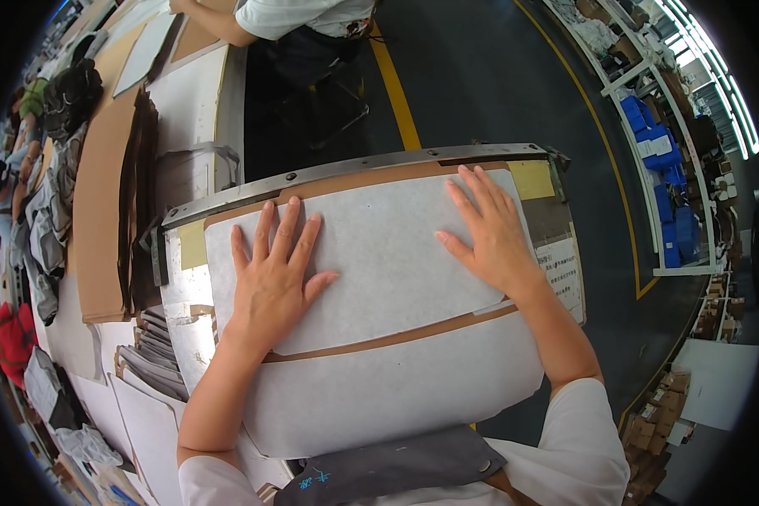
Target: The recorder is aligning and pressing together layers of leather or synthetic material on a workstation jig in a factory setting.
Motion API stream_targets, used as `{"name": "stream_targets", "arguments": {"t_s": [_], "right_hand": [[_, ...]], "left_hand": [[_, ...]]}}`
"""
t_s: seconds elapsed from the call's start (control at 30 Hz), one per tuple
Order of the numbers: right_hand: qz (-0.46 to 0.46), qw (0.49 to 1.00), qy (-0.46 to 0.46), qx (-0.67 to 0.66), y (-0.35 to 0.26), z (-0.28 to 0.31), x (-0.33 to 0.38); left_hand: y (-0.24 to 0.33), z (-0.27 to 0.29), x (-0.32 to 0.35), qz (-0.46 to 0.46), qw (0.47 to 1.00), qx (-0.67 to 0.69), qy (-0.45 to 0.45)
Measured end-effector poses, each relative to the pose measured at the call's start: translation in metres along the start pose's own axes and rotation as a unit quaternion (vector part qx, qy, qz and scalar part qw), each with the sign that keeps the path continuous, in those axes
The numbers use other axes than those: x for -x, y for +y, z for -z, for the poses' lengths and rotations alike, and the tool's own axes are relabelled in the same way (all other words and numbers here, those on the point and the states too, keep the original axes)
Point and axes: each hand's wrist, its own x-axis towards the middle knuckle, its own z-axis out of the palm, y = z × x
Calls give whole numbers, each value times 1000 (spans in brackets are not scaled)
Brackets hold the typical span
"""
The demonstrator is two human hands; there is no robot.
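A large, white, rectangular panel (379,261) lies flat on a metal-edged worktable (185,295), just beside a long, riveted, silver metal bar (346,170) that likely helps square it. The bare left hand (270,282) and bare right hand (493,240) rest palm-down on it, fingers apart, apparently steadying it. Smooth and faintly mottled, it shows brown edging. A second white panel (396,392) lies nearer the body.

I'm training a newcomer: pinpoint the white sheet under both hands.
Find the long metal bar crossing mid-picture. On its near side lies the white sheet, left hand and right hand spread on it. A brown strip parts it from the nearer white panel, which neither hand covers.
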Motion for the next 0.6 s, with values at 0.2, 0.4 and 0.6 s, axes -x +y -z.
{"name": "stream_targets", "arguments": {"t_s": [0.2,0.4,0.6], "right_hand": [[10,1000,8,4,-2,-3,-1],[20,1000,3,10,2,-1,1],[-12,999,-26,14,-3,1,0]], "left_hand": [[-2,3,1,11,1000,2,-23],[6,-4,1,35,999,20,-9],[4,-8,3,22,999,10,36]]}}
